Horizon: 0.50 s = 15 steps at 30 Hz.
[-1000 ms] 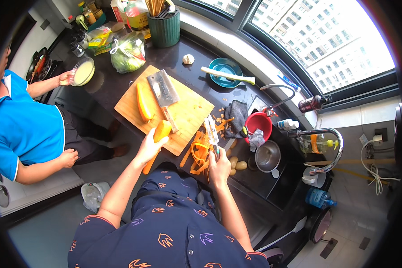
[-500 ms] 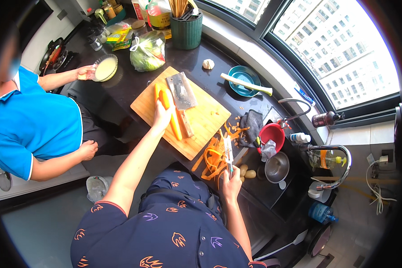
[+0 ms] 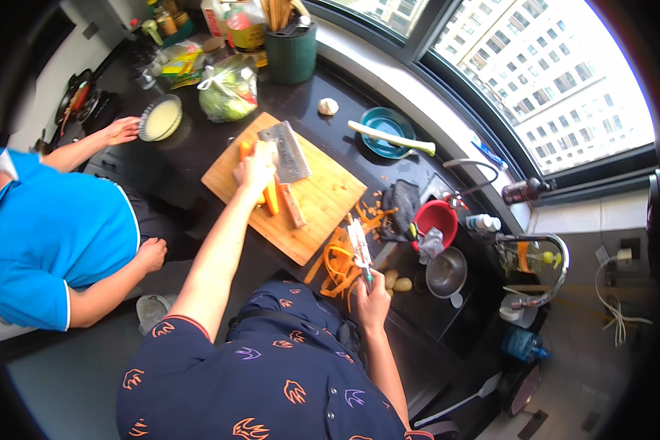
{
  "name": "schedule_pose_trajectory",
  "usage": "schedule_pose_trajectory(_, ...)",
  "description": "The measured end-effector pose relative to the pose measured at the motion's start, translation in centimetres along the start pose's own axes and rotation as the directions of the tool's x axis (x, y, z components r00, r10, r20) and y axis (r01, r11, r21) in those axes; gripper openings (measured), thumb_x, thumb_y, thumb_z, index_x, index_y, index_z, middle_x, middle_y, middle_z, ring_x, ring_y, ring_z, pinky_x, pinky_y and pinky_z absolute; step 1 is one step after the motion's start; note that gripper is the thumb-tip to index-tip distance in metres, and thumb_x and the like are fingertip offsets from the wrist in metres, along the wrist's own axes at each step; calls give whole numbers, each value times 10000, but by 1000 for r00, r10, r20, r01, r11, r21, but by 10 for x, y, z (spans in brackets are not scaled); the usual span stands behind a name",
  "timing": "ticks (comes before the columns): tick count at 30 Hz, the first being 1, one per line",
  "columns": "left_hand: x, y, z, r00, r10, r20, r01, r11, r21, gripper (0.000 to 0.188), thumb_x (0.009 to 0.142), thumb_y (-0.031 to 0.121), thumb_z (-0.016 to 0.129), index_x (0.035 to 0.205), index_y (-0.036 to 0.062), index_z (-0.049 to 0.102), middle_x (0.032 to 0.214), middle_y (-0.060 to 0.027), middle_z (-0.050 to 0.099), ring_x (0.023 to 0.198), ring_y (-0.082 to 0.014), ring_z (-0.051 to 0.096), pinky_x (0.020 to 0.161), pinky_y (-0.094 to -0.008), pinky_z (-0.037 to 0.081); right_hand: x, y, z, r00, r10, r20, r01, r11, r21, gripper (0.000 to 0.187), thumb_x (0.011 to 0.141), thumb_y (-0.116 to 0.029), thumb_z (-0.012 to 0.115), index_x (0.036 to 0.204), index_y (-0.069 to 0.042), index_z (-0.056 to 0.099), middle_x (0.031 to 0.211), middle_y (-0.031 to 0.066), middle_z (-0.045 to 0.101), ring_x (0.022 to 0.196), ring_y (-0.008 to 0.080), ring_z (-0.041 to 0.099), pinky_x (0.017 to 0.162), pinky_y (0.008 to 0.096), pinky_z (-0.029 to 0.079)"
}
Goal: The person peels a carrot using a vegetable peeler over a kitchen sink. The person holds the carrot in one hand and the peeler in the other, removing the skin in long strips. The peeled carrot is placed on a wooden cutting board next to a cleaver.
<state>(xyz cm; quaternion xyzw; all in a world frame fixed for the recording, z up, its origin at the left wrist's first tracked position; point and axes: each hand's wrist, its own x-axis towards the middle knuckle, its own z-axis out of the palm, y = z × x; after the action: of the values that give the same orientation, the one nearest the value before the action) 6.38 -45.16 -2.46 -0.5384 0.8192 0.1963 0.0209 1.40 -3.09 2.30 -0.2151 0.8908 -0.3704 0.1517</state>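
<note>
Peeled carrot (image 3: 270, 192) laid on board (image 3: 323, 205) under left hand (image 3: 254, 170); peeler (image 3: 360, 249) clamped in right hand (image 3: 372, 299); cleaver (image 3: 286, 152) probably needed next

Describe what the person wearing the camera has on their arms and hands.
Both hands, left hand and right hand, are bare: no gloves, rings or watch visible. The forearms are uncovered. A short-sleeved dark navy shirt with orange and purple bird-like prints covers the upper arms; the left sleeve has a thin red-edged cuff.
</note>
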Motion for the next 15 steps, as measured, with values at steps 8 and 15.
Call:
schedule_pose_trajectory(8,-42,14,-21,961,212,-176,-238,961,-141,612,917,292,677,1484,250,452,879,-143,731,859,-342,718,738,-466,561,10,8,-13,991,137,2,-137,990,36,305,940,-253,685,1193,-102,605,850,194,712,805,388,710,684,453,538)
schedule_pose_trajectory(15,-145,42,14,837,532,128,-444,797,-409,478,917,178,663,1375,93,557,1154,-164,610,945,-298,660,873,-399,537,2,41,-24,970,198,-143,-178,973,146,250,913,-147,720,1109,-19,634,714,54,599,661,86,546,628,300,481)
